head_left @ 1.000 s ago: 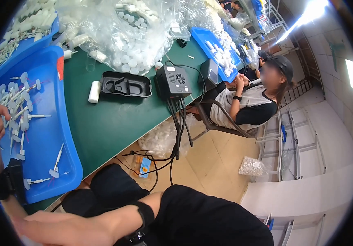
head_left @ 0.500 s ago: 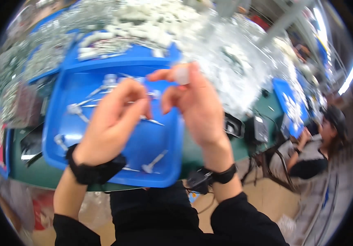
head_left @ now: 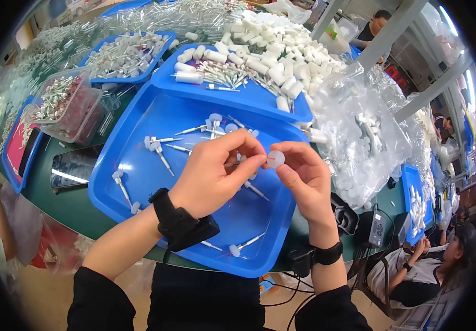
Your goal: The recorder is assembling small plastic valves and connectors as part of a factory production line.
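I see my left hand point(head_left: 216, 174) and right hand point(head_left: 303, 179) meeting above the blue tray point(head_left: 138, 127). The right fingers pinch a small white round cap point(head_left: 275, 159); the left fingers close on a thin pin point(head_left: 232, 164) beside it.

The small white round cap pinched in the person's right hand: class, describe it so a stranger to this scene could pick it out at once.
Start at the large blue tray nearest the person, on the green table. Above its middle the left hand and right hand meet. The white round cap sits between the right thumb and fingertips, its flat face up; unlike the stemmed white pieces lying in the tray, it is held aloft.
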### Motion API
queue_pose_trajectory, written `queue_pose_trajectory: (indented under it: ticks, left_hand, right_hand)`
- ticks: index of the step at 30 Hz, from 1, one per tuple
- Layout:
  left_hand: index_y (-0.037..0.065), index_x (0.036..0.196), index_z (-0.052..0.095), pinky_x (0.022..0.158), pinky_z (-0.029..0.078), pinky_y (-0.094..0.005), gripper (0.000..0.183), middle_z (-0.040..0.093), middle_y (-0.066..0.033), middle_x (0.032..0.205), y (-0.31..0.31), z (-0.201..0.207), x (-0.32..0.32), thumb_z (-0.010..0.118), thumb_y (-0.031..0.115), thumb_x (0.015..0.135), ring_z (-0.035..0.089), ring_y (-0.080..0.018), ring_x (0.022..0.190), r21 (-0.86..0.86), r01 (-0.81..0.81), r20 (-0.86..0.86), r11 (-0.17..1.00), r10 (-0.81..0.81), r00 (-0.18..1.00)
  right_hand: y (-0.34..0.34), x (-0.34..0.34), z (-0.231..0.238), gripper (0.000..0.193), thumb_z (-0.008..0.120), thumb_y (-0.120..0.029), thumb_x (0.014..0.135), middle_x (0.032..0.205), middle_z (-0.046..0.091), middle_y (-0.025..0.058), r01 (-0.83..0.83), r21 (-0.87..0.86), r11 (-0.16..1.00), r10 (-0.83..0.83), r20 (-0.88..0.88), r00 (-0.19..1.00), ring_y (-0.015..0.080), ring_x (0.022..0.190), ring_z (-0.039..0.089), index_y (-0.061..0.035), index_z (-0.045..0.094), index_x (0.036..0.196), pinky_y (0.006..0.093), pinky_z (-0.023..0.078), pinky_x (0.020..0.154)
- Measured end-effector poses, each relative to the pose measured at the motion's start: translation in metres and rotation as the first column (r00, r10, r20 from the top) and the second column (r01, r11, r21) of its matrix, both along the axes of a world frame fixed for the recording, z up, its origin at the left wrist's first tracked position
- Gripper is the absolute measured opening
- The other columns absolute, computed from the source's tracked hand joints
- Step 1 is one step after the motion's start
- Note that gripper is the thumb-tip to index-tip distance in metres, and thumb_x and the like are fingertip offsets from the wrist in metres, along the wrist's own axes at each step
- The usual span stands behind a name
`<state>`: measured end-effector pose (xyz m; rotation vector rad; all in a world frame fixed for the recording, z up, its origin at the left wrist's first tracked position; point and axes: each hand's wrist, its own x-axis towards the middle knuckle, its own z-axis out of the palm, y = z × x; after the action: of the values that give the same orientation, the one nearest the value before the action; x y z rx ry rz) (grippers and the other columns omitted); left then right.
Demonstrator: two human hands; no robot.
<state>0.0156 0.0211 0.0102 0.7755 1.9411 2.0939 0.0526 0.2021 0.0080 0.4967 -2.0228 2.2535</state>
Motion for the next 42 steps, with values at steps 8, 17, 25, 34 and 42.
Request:
queue_pose_trajectory:
  ticks: [8, 17, 25, 34, 42]
  left_hand:
    - [0.002, 0.086, 0.058, 0.051, 0.038, -0.0168, 0.007, 0.060, -0.0011, 0.076, 0.001, 0.001, 0.000, 0.059, 0.000, 0.080, 0.053, -0.0043, 0.065, -0.170, -0.188, -0.351, 0.967, 0.119, 0.929]
    - [0.004, 0.085, 0.058, 0.054, 0.043, -0.0242, 0.008, 0.059, -0.0062, 0.076, -0.003, 0.000, -0.001, 0.061, 0.003, 0.078, 0.058, -0.0170, 0.065, -0.307, -0.270, -0.522, 0.913, 0.076, 0.850]
    - [0.003, 0.083, 0.058, 0.055, 0.045, -0.0269, 0.005, 0.059, -0.0066, 0.075, -0.002, -0.002, -0.002, 0.060, 0.004, 0.079, 0.059, -0.0178, 0.064, -0.338, -0.304, -0.554, 0.891, 0.073, 0.829]
    - [0.003, 0.124, 0.041, 0.074, 0.048, -0.0267, 0.040, 0.062, -0.0136, 0.099, -0.007, -0.001, 0.000, 0.047, -0.002, 0.084, 0.061, -0.0172, 0.086, -0.285, -0.029, -0.269, 0.958, -0.051, 0.962]
    - [0.000, 0.096, 0.065, 0.061, 0.050, -0.0226, 0.017, 0.067, -0.0094, 0.078, -0.012, -0.008, -0.008, 0.056, -0.002, 0.082, 0.065, -0.0143, 0.067, -0.342, -0.188, -0.231, 0.921, 0.111, 0.967]
  right_hand:
    - [-0.001, 0.000, -0.004, 0.028, 0.060, 0.001, 0.082, 0.101, 0.061, 0.0094, 0.065, 0.057, 0.996, -0.063, -0.027, 0.998, 0.0155, 0.094, 0.059, 0.0031, 0.055, 0.110, 0.0272, 0.046, 0.084]
    - [-0.005, 0.000, -0.008, 0.027, 0.066, 0.001, 0.077, 0.098, 0.063, 0.0090, 0.178, 0.261, 0.949, -0.144, -0.144, 0.979, 0.0150, 0.090, 0.061, 0.0029, 0.061, 0.103, 0.0272, 0.049, 0.082]
    - [-0.006, -0.001, -0.009, 0.028, 0.066, 0.002, 0.076, 0.098, 0.064, 0.0091, 0.183, 0.269, 0.946, -0.145, -0.156, 0.977, 0.0152, 0.089, 0.062, 0.0028, 0.061, 0.104, 0.0268, 0.050, 0.081]
    - [0.001, -0.002, -0.008, 0.028, 0.067, 0.001, 0.075, 0.099, 0.065, 0.0092, 0.199, 0.243, 0.949, -0.164, -0.159, 0.974, 0.0167, 0.090, 0.061, 0.0020, 0.062, 0.103, 0.0279, 0.048, 0.083]
    - [0.003, -0.002, -0.010, 0.027, 0.068, 0.001, 0.074, 0.097, 0.066, 0.0077, 0.207, 0.310, 0.928, -0.153, -0.188, 0.970, 0.0147, 0.088, 0.060, -0.0003, 0.065, 0.101, 0.0261, 0.046, 0.082]
